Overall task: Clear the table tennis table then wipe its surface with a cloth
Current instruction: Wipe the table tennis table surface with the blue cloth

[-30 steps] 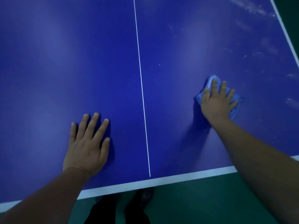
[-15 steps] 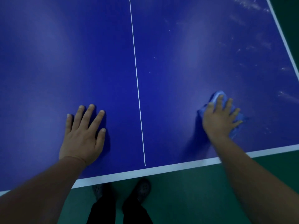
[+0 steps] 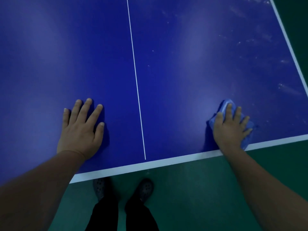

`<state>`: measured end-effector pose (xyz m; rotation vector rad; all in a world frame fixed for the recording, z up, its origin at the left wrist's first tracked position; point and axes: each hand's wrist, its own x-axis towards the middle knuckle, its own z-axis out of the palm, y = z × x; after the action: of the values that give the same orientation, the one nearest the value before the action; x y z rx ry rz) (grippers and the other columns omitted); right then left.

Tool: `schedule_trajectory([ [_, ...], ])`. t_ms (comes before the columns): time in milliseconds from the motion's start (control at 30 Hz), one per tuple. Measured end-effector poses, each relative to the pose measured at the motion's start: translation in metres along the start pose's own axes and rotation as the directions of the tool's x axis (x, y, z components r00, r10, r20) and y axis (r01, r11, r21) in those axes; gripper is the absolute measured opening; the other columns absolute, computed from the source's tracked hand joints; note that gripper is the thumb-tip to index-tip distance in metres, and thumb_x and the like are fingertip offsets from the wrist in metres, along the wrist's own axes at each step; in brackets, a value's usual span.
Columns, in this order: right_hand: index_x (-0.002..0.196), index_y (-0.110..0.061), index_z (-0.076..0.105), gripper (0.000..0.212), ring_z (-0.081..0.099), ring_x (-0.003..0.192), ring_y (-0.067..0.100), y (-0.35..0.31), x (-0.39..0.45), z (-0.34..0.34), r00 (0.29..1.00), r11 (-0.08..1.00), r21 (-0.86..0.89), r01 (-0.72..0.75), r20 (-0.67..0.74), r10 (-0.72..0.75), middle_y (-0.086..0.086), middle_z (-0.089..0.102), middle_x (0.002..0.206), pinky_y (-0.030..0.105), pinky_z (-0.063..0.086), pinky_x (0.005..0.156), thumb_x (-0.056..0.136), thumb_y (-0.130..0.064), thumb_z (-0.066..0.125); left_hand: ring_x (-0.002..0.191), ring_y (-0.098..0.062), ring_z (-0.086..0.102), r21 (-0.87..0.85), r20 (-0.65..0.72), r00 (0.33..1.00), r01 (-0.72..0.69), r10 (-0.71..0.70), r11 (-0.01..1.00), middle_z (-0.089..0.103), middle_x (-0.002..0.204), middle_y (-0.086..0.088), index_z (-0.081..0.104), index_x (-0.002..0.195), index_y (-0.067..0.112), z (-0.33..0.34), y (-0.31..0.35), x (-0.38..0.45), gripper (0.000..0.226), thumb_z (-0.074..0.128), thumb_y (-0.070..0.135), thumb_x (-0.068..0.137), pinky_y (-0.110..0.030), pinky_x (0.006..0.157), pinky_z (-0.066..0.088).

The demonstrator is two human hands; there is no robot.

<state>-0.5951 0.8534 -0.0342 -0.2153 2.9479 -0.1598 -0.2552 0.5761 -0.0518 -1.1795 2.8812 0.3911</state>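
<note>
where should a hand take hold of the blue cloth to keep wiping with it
Flat from above, as the right hand presses it now: the cloth lies folded into a low pad on the table, so a palm spread over its top holds it better than an edge pinch.

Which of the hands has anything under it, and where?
Right hand presses flat on top of the blue cloth; left hand rests bare on the table.

table tennis table [image 3: 166, 80]: blue, white-lined, smudged far right | cloth [image 3: 227, 105]: blue, bunched, near-right edge
</note>
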Motion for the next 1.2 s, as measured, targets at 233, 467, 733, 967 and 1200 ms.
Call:
schedule_trajectory([
  [233, 0.156, -0.038, 0.02, 0.058, 0.009, 0.152, 0.037, -0.083, -0.162, 0.068, 0.505, 0.495, -0.111, 0.862, 0.089, -0.859, -0.001, 0.02, 0.165, 0.067, 0.007, 0.117, 0.101, -0.056, 0.024, 0.152, -0.029, 0.008, -0.003, 0.0, 1.0, 0.001, -0.001, 1.0, 0.021, 0.163, -0.009, 0.031, 0.155, 0.021, 0.0, 0.0, 0.001, 0.064, 0.022, 0.047, 0.097, -0.049, 0.122, -0.001],
  [467, 0.158, -0.038, 0.014, 0.069, 0.006, 0.151, 0.038, 0.016, 0.021, 0.0, 0.993, 0.991, -0.075, 0.113, -0.007, -0.114, 0.0, 0.011, 0.167, 0.066, 0.005, 0.117, 0.093, -0.061, 0.014, 0.152, -0.028, 0.008, 0.006, -0.008, 1.0, 0.008, -0.008, 1.0, 0.021, 0.164, -0.008, 0.031, 0.155, 0.022, 0.0, 0.0, 0.002, 0.064, 0.022, 0.047, 0.097, -0.048, 0.122, -0.002],
  [733, 0.156, -0.037, 0.018, 0.062, 0.007, 0.152, 0.038, -0.119, -0.092, 0.054, 0.721, 0.711, -0.121, 0.692, 0.064, -0.69, -0.002, 0.015, 0.166, 0.065, -0.002, 0.117, 0.098, -0.058, 0.02, 0.152, -0.028, 0.009, 0.034, 0.016, 1.0, 0.02, -0.02, 0.999, 0.021, 0.163, -0.008, 0.03, 0.155, 0.022, -0.004, 0.001, 0.003, 0.066, 0.02, 0.049, 0.096, -0.051, 0.122, 0.002],
  [967, 0.156, -0.039, 0.019, 0.061, 0.007, 0.151, 0.037, -0.108, 0.039, 0.024, 0.906, 0.901, -0.113, 0.419, -0.011, -0.423, -0.002, 0.013, 0.166, 0.067, 0.006, 0.116, 0.1, -0.057, 0.03, 0.144, -0.035, 0.027, 0.018, -0.012, 1.0, 0.016, -0.016, 1.0, 0.038, 0.154, -0.012, 0.048, 0.145, 0.016, -0.008, 0.002, 0.008, 0.062, 0.03, 0.044, 0.093, -0.057, 0.116, 0.02],
  [1200, 0.153, -0.036, 0.032, 0.06, 0.019, 0.149, 0.039, -0.196, -0.019, 0.056, 0.649, 0.643, -0.121, 0.757, 0.02, -0.76, -0.001, 0.028, 0.162, 0.067, 0.008, 0.115, 0.097, -0.058, 0.025, 0.153, -0.025, 0.007, -0.114, -0.112, 0.987, 0.102, -0.115, 0.988, 0.018, 0.165, -0.008, 0.028, 0.155, 0.013, -0.015, 0.029, 0.103, 0.069, 0.025, 0.045, 0.094, -0.046, 0.123, 0.001],
])
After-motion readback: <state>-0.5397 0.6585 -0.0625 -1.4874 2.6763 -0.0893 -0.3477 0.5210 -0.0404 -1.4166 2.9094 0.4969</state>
